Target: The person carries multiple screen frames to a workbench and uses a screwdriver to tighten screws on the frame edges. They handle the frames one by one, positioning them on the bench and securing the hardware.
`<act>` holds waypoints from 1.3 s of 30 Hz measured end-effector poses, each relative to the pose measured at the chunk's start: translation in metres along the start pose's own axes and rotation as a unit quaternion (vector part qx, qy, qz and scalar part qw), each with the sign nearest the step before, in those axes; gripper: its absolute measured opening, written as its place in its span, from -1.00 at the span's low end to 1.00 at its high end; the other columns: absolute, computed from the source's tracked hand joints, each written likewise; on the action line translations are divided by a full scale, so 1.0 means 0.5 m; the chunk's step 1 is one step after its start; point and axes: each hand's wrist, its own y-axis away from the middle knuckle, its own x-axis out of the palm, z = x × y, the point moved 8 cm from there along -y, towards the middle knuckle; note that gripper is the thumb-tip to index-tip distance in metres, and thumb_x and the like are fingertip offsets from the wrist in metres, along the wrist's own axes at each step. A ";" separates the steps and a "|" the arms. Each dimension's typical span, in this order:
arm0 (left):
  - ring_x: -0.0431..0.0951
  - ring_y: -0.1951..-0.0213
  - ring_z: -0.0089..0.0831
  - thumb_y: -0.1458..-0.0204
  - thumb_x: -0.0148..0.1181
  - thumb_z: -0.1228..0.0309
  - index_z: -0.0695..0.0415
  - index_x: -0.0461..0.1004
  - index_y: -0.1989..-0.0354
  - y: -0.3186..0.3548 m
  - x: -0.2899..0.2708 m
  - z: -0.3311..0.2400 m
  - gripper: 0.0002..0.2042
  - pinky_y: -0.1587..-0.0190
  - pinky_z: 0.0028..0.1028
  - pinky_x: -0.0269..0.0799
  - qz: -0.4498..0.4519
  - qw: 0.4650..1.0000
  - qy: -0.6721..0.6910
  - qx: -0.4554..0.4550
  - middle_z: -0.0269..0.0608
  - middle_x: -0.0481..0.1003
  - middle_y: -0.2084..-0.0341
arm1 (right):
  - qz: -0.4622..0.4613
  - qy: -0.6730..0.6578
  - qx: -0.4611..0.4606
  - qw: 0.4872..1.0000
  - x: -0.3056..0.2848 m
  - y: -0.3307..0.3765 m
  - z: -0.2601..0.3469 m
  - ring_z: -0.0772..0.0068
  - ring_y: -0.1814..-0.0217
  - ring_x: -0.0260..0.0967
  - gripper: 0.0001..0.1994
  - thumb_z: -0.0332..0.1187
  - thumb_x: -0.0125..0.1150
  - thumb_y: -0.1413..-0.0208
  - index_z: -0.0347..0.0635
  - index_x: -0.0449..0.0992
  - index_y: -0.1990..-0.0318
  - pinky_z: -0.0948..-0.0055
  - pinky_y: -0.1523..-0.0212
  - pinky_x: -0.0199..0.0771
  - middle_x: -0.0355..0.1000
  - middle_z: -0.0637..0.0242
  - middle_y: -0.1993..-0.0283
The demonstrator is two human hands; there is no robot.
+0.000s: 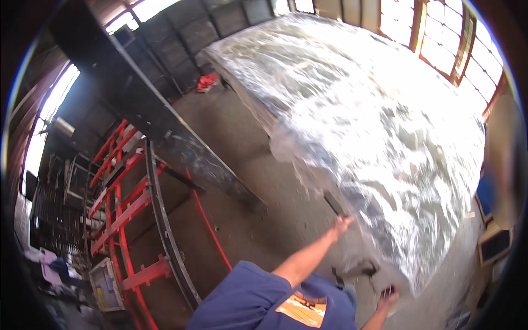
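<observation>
A large sheet of clear, crinkled plastic (330, 126) drapes over a wide, raised surface and hangs over its near edge. At that edge, my left hand (342, 223) is closed on a dark, flat, rectangular thing (334, 204), which sticks out beyond the fingers. My right hand (389, 298) is lower down, near the sheet's closest corner. Its fingers are curled round something small and dark that I cannot make out. Glare washes out much of the sheet's far right side.
A dark slanting beam (181, 137) comes down to the floor on my left. Beyond it stands a red metal frame (118, 220) with a black rail. A red bundle (207, 82) lies near the far wall. Dark-framed panels (495, 246) lean at the right, below bright windows.
</observation>
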 end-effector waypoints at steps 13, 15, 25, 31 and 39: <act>0.54 0.26 -0.54 -0.04 0.24 -0.04 0.01 0.47 0.12 0.051 -0.046 -0.120 -0.59 0.23 -0.44 0.39 0.186 0.970 0.106 -0.119 -0.38 0.53 0.28 | -0.050 0.010 -0.190 0.981 0.038 0.081 0.225 0.13 0.05 0.45 -0.49 -0.10 0.12 -0.09 -0.32 0.43 -0.09 0.09 0.17 0.54 0.46 0.10 -0.04; 0.54 0.33 -0.55 -0.07 0.22 0.00 0.01 0.49 0.18 0.023 -0.072 -0.130 -0.65 0.29 -0.46 0.39 0.207 0.975 0.027 -0.077 -0.40 0.53 0.37 | -0.068 -0.073 -0.139 0.985 0.078 0.084 0.220 0.11 0.02 0.45 -0.45 -0.10 0.15 -0.05 -0.30 0.42 -0.12 0.01 0.13 0.53 0.46 0.12 -0.07; 0.57 0.39 -0.53 -0.14 0.16 0.07 -0.01 0.53 0.32 -0.050 -0.508 -0.028 -0.74 0.42 -0.48 0.42 -0.064 0.978 0.112 -0.165 -0.35 0.57 0.41 | -0.063 0.340 -0.025 0.938 0.411 0.209 0.039 0.31 0.19 0.45 -0.62 -0.15 0.17 -0.06 -0.29 0.49 0.11 0.28 0.24 0.44 0.45 0.27 0.23; 0.61 0.44 -0.41 -0.14 0.18 0.14 0.16 0.52 0.26 -0.154 -0.775 -0.163 -0.71 0.41 -0.42 0.52 -0.200 0.947 0.214 -0.133 -0.22 0.59 0.39 | 0.157 0.647 0.088 0.741 0.813 0.273 -0.139 0.43 0.30 0.44 -0.70 -0.18 0.18 -0.07 -0.28 0.53 0.26 0.44 0.31 0.38 0.45 0.36 0.41; 0.58 0.41 -0.34 -0.05 0.23 0.17 0.30 0.58 0.25 -0.328 -1.304 -0.259 -0.64 0.28 -0.32 0.45 -0.388 0.906 -0.162 -0.046 -0.10 0.59 0.42 | 0.518 0.491 -0.113 0.691 1.785 0.395 -0.149 0.67 0.44 0.21 -0.72 -0.26 0.24 -0.12 -0.33 0.51 0.18 0.58 0.43 0.22 0.36 0.45 0.50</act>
